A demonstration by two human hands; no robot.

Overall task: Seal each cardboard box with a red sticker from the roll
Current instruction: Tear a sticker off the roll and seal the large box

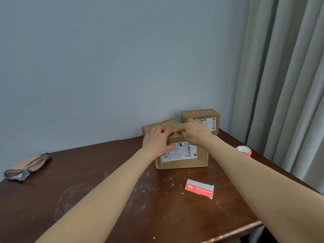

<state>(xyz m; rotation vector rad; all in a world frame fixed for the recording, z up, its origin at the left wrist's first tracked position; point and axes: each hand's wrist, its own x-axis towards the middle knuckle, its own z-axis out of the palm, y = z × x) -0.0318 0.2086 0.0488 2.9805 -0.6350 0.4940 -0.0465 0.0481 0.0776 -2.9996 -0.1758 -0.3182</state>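
Both hands press a red sticker onto the nearest box.
Nearest lies a loose red-and-white paper strip (199, 188). Behind it stands the brown cardboard box with a white shipping label (182, 156). The left hand (156, 140) and right hand (198, 132) press their fingers on the red sticker (171, 130) on its top, pinching nothing. The sticker looks thin and limp, best held by its ends. The red sticker roll (244, 151) waits at the right.

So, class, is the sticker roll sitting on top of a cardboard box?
No: the sticker roll rests on the table, to the right of the front box.
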